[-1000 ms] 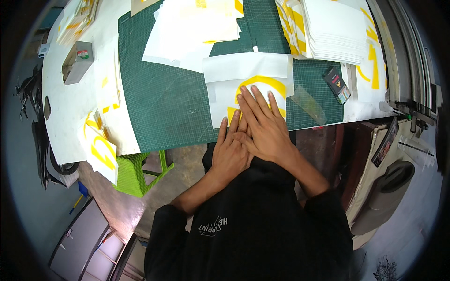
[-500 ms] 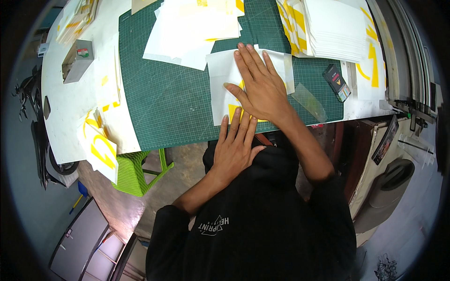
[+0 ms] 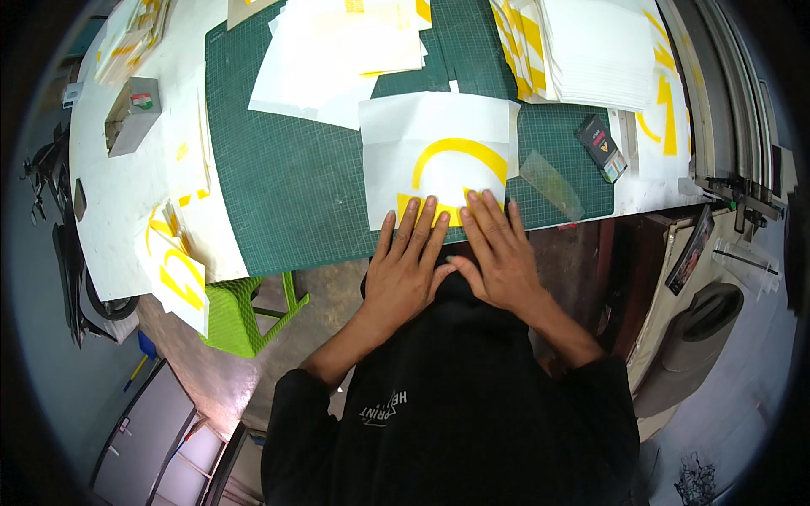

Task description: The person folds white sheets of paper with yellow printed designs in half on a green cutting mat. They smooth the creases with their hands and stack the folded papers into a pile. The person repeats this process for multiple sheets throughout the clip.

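My left hand (image 3: 403, 271) and right hand (image 3: 504, 263) are side by side, palms down, fingers stretched out and clamped on nothing. The fingertips of both rest on the near edge of a white sheet (image 3: 392, 160) printed with a yellow arch and a yellow band, and that edge lies close to the front rim of a green cutting mat (image 3: 287, 198). My thumbs point in toward each other; whether their tips touch I cannot tell. The sheet lies in front of me, right of the mat's middle, with a faint crease running across its upper part and a pale strip of another layer showing past its right side. Just to the right, a translucent strip (image 3: 553, 185) lies slantwise on the mat, and beyond it is a small dark box (image 3: 601, 148). Farther back, loose white papers (image 3: 325, 63) overlap on the left, while a thick white stack (image 3: 603, 55) stands on the right. On the white table (image 3: 101, 228) left of the mat sits an open grey box (image 3: 133, 116); nearer, printed papers (image 3: 179, 274) hang over the table's edge, above a green stool (image 3: 234, 316).
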